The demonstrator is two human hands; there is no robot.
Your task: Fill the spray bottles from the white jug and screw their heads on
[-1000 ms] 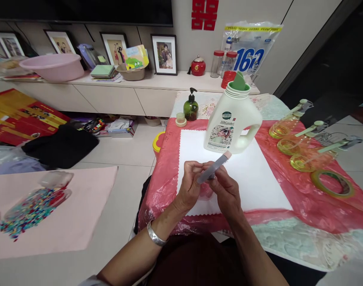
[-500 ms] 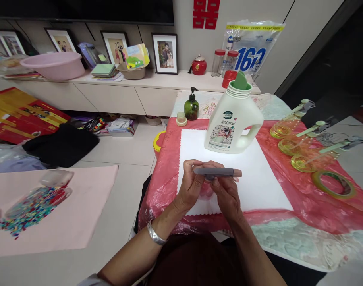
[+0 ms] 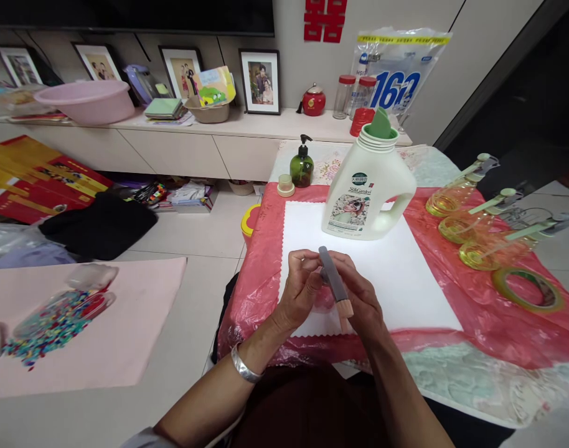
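A grey bar-shaped piece [image 3: 333, 275] with a pinkish-brown tip is held between both hands above the white sheet [image 3: 387, 280]. It slants toward me, and a small round knob shows at its side. My left hand [image 3: 299, 287] is closed, thumb and fingers around the knob side. My right hand [image 3: 363, 297] is closed at the bar's right side, its fingers partly hidden behind it. Something see-through and pinkish shows just beneath the hands; its shape is mostly covered. Beyond them stands a white detergent bottle [image 3: 366, 186], uncapped, with a green spout in its neck.
To the right on red plastic film [image 3: 247, 292] stand several glass flasks [image 3: 475, 221] with yellow liquid, near a tape roll [image 3: 527, 289]. A green pump bottle [image 3: 302, 165] and a pale cap [image 3: 285, 185] are at the back left. Colored beads [image 3: 51, 330] lie on a pink sheet [image 3: 144, 311].
The grey bar has swung from lying crosswise to slanting, its pinkish tip now pointing down toward me. My right hand has turned with it; my left hand stays nearly in place.
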